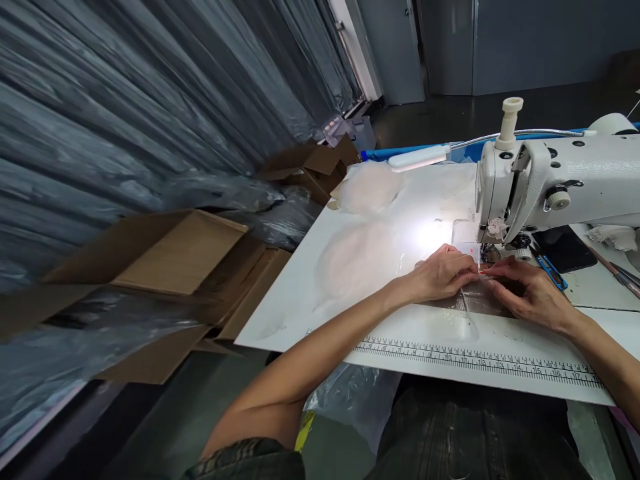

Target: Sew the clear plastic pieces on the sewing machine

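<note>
At the needle area of a white sewing machine [545,180], my left hand [447,272] and my right hand [533,293] meet almost fingertip to fingertip. Both are closed in a pinch on the edge of a sheer, brownish-pink fabric [457,303], just in front of the presser foot [490,255]. A thin pale strip [467,308] hangs from between the fingers over the fabric. Small red marks show by the fingertips; what they are is too small to tell. Fingers partly hide the pinched edge.
Two pale pink, sheer fabric piles [353,263] lie left on the white table [295,320]. A printed ruler [465,359] runs along its front edge. Right of the machine head are blue-handled snips [553,272] and a black phone [565,248]. Open cardboard boxes [183,250] stand left.
</note>
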Tool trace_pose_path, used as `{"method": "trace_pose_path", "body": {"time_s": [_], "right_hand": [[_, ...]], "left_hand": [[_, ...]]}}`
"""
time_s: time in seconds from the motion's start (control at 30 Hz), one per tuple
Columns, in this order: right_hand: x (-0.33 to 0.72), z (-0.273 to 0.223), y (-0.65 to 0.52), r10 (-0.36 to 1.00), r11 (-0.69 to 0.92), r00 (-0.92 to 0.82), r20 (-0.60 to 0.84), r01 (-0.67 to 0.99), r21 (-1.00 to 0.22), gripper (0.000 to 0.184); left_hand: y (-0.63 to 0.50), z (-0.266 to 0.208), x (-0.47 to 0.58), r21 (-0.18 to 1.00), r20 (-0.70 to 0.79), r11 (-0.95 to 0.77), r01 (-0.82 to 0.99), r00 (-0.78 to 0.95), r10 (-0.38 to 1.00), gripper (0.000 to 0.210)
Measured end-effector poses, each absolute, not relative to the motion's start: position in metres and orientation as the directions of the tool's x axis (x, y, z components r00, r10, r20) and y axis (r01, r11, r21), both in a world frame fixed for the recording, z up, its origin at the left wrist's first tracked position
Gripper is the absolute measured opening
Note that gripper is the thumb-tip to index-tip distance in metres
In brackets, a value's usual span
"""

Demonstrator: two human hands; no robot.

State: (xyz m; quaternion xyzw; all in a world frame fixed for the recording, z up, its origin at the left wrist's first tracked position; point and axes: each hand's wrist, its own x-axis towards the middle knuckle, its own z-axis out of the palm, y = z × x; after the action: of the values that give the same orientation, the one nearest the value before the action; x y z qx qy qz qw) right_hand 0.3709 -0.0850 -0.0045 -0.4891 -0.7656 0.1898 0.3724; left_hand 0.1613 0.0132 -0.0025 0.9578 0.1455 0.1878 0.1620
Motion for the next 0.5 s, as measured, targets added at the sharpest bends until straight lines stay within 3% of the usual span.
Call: {"method": "trace_pose_path", "body": {"time_s": [0.1,0.2,0.3,0.4,0.5], "right_hand": [[0.366,0.002,-0.086,0.902,0.432,-0.278,0.331,0.54,-0.722,0.026],[0.363,0.009,-0.086,0.927,0.37,-0.259,0.273,0.494,-0.787,0.026],[0.362,0.014,-0.09,0.958,0.255,-0.242,0.154,0.473,-0.843,0.031],[0.359,0.016,-0.097,0.961,0.059,-0.269,-0.062,0.416,-0.907,0.038],[0.349,0.018,-0.101,0.92,-0.109,-0.318,-0.228,0.351,-0.93,0.037]], "left_hand": [[0.011,0.0,0.161,0.357,0.304,-0.91,0.211,0.895,0.327,0.024],[0.008,0.004,0.159,0.423,0.288,-0.882,0.206,0.893,0.346,0.022],[0.002,0.011,0.152,0.574,0.238,-0.78,0.247,0.862,0.448,0.017],[-0.004,0.018,0.139,0.789,0.126,-0.55,0.273,0.805,0.58,0.016],[-0.002,0.026,0.129,0.87,-0.004,-0.39,0.303,0.794,0.608,0.02]]}}
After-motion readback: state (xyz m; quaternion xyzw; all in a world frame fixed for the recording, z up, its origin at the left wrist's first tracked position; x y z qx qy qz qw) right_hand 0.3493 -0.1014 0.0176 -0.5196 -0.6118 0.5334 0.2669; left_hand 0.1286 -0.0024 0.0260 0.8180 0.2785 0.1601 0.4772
